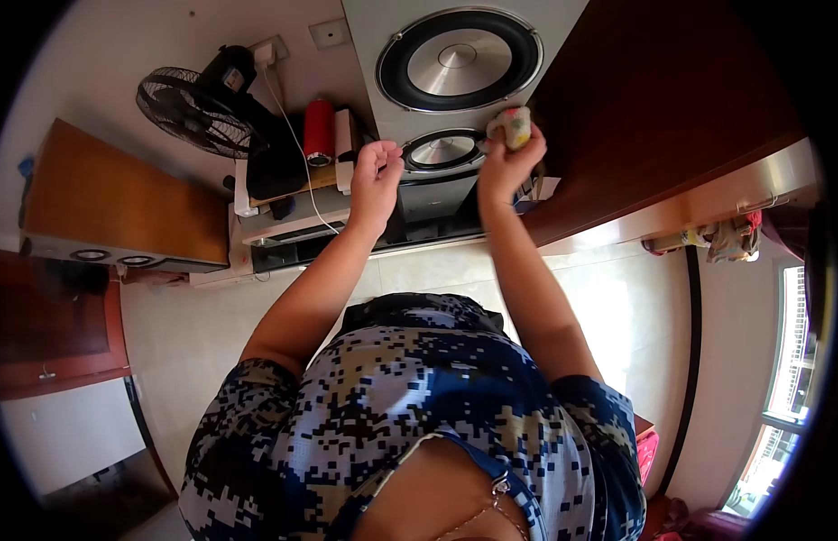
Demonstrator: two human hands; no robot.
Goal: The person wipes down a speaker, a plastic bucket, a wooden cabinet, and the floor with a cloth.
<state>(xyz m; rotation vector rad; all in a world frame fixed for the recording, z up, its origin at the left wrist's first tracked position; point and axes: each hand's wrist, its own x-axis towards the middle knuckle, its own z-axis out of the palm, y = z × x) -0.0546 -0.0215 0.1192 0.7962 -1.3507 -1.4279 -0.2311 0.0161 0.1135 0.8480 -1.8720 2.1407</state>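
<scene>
- Two bare forearms reach forward from a camouflage-patterned shirt (410, 388).
- Left hand (376, 185): fingers loosely curled, nothing visible in them, beside the left edge of a tall grey speaker (369, 54); whether it touches is unclear.
- Right hand (511, 167): thumb and fingers pinch a pale, multicoloured cloth (511, 128) at the speaker's right edge, beside the smaller-looking round driver (444, 151).
- Larger-looking round driver (457, 59): on the same grey face.
- Left of the speaker: a red cylinder (319, 132), then a black fan (198, 108).
- Farther left: a wood-sided speaker (121, 194).
</scene>
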